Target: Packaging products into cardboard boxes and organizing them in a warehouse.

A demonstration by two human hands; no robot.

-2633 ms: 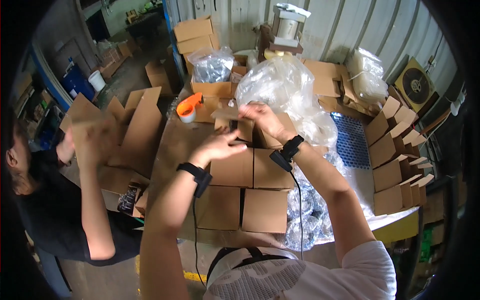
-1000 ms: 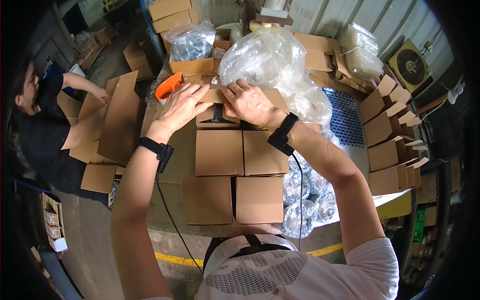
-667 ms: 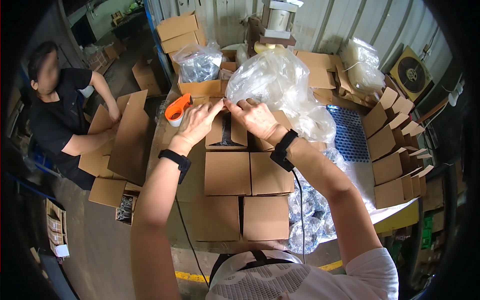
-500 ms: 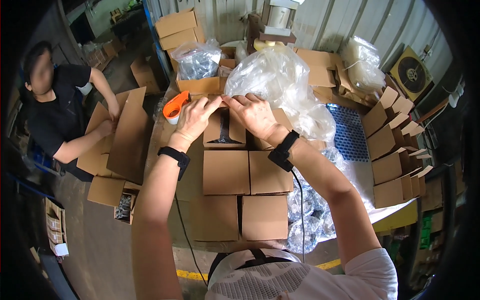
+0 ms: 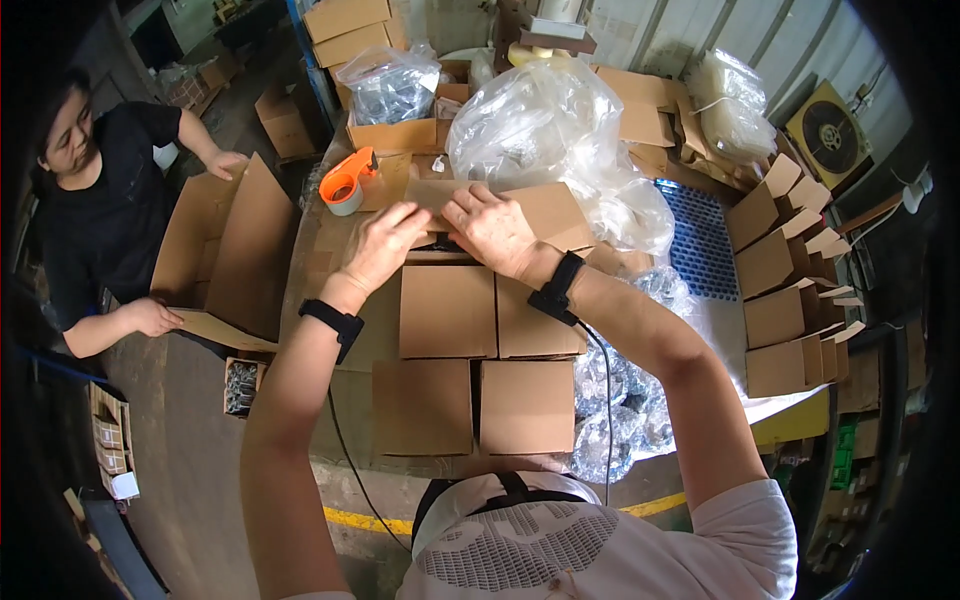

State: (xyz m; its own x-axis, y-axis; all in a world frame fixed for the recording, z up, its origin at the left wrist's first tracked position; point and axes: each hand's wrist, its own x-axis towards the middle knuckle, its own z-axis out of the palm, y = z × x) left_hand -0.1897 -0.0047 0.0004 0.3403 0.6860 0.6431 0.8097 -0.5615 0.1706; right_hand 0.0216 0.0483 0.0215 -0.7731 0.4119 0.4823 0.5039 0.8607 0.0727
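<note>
At the far row of small cardboard boxes, both hands work on one box's brown lid flap [image 5: 440, 190], which lies tipped over the opening. My left hand [image 5: 380, 245] is closed with bent fingers at the flap's left edge. My right hand [image 5: 492, 232] curls its fingers over the flap's near edge, close to the left fingertips. A dark gap shows beneath the fingers; the contents are mostly hidden. Nearer to me stand closed boxes [image 5: 448, 312], with more closed boxes [image 5: 527, 408] in front. Left of my hands lies an orange tape dispenser [image 5: 346, 186].
A large clear plastic bag [image 5: 540, 120] sits behind my hands. Bubble-wrapped items [image 5: 612, 395] lie right of the boxes, near a blue patterned sheet [image 5: 697, 238] and a row of open boxes [image 5: 785, 310]. At left, a co-worker [image 5: 110, 200] holds a large open carton [image 5: 240, 260].
The box's flap has come down over its opening, and my hands have moved slightly nearer with it. The co-worker's hands have spread apart along the tilted carton.
</note>
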